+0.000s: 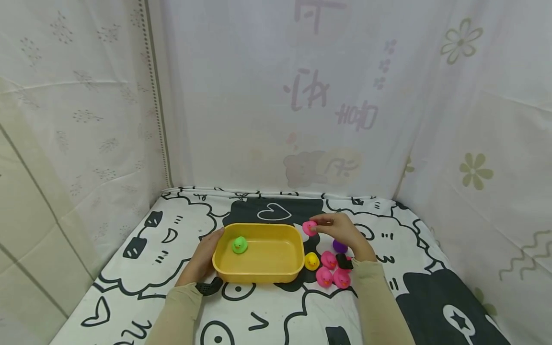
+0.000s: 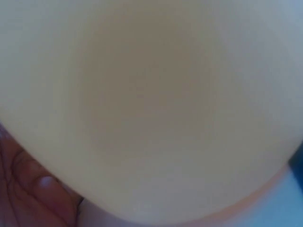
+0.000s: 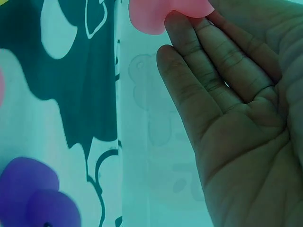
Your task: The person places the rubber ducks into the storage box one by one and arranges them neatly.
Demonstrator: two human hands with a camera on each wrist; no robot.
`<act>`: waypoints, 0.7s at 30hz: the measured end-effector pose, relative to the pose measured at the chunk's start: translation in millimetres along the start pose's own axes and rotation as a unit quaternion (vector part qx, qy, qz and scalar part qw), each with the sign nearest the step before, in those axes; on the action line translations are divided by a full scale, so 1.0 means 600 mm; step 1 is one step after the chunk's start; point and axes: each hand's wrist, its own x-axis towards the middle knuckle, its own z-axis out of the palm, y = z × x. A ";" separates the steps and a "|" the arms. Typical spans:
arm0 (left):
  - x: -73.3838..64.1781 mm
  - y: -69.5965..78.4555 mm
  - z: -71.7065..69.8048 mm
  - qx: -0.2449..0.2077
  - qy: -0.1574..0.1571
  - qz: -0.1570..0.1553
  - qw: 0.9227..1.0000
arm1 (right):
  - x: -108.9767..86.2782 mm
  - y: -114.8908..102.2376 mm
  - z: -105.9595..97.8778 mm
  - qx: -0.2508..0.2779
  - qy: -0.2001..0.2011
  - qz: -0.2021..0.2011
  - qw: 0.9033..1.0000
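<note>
A yellow plastic basin (image 1: 258, 277) sits on the patterned cloth, with a green rubber duck (image 1: 239, 245) inside at its left. Along the basin's left side lies my left hand (image 1: 204, 256), its fingertips touching the rim near the far corner. The pale basin wall (image 2: 151, 94) fills most of the left wrist view and hides much of that hand. Just past the basin's right edge, my right hand (image 1: 340, 229) pinches a pink rubber duck (image 1: 309, 228) above the cloth. In the right wrist view only the lower part of that pink duck (image 3: 151, 16) shows.
Right of the basin stand a yellow duck (image 1: 312, 261), several pink ducks (image 1: 324, 277) and a purple duck (image 1: 339, 246), partly under my right wrist. The black-and-white cloth (image 1: 254, 316) covers the surface. White curtains (image 1: 267, 96) hang behind and at the sides.
</note>
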 end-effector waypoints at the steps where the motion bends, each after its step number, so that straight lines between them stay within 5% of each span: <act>1: 0.000 0.000 -0.001 0.000 -0.001 0.002 1.000 | 0.002 -0.002 0.000 -0.003 0.000 -0.005 1.000; 21: 0.000 0.001 0.001 -0.011 -0.001 -0.007 1.000 | 0.054 -0.074 0.041 0.047 -0.084 -0.038 0.995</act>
